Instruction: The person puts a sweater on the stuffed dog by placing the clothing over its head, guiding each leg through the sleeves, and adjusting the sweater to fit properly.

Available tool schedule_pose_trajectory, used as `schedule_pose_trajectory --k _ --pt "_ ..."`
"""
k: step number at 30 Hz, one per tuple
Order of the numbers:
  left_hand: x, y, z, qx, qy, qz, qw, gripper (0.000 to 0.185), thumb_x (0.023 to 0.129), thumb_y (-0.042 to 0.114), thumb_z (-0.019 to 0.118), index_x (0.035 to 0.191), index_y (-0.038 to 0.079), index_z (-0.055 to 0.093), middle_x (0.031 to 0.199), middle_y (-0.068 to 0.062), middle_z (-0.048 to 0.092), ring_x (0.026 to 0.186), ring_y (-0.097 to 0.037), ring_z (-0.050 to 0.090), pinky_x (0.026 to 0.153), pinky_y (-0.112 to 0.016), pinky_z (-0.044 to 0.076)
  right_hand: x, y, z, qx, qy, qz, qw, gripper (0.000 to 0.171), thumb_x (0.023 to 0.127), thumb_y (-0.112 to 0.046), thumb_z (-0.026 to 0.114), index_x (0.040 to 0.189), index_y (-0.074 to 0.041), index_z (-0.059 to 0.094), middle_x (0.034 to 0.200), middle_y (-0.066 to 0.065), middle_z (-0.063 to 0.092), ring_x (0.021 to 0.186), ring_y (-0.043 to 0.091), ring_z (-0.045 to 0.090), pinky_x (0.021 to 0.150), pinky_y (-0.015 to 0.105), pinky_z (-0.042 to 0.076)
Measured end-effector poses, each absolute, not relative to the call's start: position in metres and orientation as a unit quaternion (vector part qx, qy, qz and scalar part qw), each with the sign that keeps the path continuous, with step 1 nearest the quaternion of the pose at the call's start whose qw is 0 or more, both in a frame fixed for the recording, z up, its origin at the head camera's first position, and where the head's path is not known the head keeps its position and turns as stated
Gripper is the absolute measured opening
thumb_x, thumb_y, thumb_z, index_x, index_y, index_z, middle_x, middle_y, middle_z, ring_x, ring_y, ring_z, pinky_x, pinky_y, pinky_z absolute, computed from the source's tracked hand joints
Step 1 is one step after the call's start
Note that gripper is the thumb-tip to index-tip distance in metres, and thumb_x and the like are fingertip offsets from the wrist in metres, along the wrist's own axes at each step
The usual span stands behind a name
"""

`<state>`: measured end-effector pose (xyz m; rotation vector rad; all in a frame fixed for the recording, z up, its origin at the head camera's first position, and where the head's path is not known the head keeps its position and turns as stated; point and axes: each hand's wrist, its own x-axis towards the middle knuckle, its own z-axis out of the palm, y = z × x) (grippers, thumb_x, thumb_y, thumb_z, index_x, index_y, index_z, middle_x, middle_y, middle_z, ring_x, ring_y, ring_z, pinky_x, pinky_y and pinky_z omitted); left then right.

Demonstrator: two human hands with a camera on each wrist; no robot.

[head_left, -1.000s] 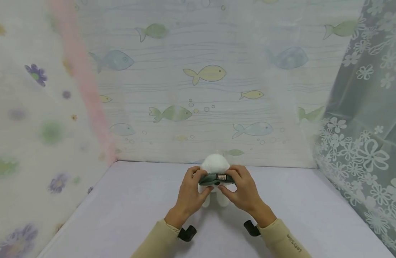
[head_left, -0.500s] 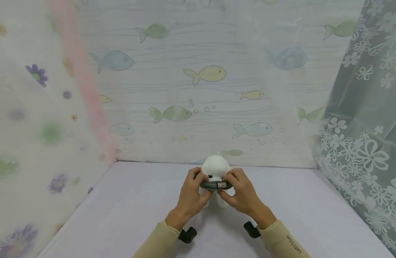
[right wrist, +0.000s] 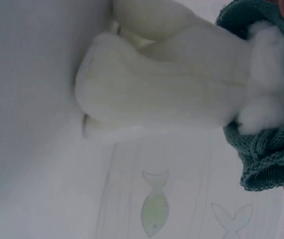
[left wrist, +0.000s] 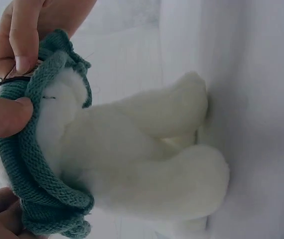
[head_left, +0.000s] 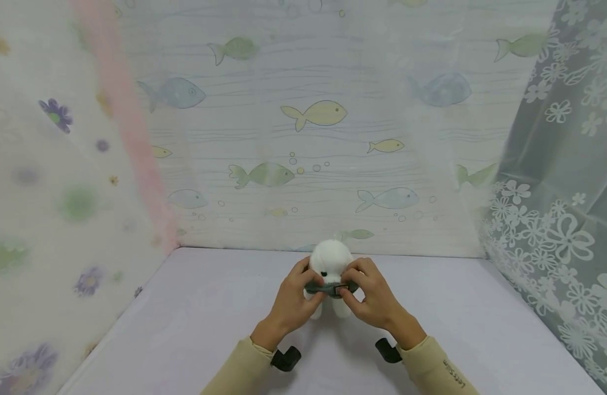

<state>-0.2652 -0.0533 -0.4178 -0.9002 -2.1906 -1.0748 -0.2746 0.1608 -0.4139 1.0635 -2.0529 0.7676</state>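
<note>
— Holding anything, those hands?

— Yes, both. The left hand (head_left: pixel 293 300) and the right hand (head_left: pixel 370 296) have their fingers curled onto a green knitted band (head_left: pixel 328 287) that rings a white plush toy (head_left: pixel 329 259), just below its head.

— How tight is the hold?

— A pinch on each side. In the left wrist view a thumb and a fingertip (left wrist: pixel 20 52) squeeze the band's (left wrist: pixel 42 194) rolled edge, with a dark thin line under the nail there. In the right wrist view only a sliver of finger shows at the band's (right wrist: pixel 261 149) edge, so that view says little about the right hand's hold; the head view shows it curled round the band.

— Where is the toy?

— Standing on the pale lilac table (head_left: pixel 185 329), in the middle, toward the far edge near the fish-patterned curtain (head_left: pixel 313 115). Its legs (left wrist: pixel 182 164) press against the tabletop, and the hands flank it left and right.

— Anything else about?

— A flowered curtain (head_left: pixel 56 164) on the left, a grey lace one (head_left: pixel 560 230) on the right, and beige sleeves (head_left: pixel 432 367) near the bottom edge.
</note>
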Motion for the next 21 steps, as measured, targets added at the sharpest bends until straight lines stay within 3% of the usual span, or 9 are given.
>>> schedule_pose_trajectory --k 10,15,21 --pt "-0.2621 -0.0553 -0.4146 -0.338 -0.821 -0.394 0.238 0.020 0.075 0.003 0.079 0.075 0.013 0.062 0.145 -0.014 0.039 0.126 -0.031 0.047 0.095 -0.041 0.047 -0.2726 0.1632 -0.4129 0.428 -0.792 0.280 0.333 0.010 0.078 -0.015 0.070 0.081 -0.019 0.062 0.102 -0.001 0.050 0.097 0.017 0.045 0.080 0.035 0.042" --pt "-0.2642 -0.0575 -0.4155 -0.348 -0.821 -0.392 0.226 0.020 0.074 0.002 0.080 0.074 0.013 0.063 0.147 -0.014 0.036 0.129 -0.030 0.044 0.098 -0.039 0.045 -0.2729 0.1651 -0.4121 0.438 -0.790 0.283 0.322 0.006 0.082 -0.018 0.069 0.081 -0.019 0.062 0.103 0.002 0.051 0.100 0.019 0.045 0.082 0.039 0.043" --pt "-0.2671 -0.0584 -0.4175 -0.341 -0.826 -0.386 0.228 0.027 0.072 0.001 0.079 0.078 0.015 0.057 0.149 -0.012 0.033 0.133 -0.027 0.040 0.100 -0.040 0.042 -0.2746 0.1653 -0.4132 0.438 -0.790 0.281 0.323 0.016 0.075 -0.014 0.074 0.084 -0.020 0.062 0.107 0.003 0.051 0.102 0.021 0.046 0.084 0.041 0.043"
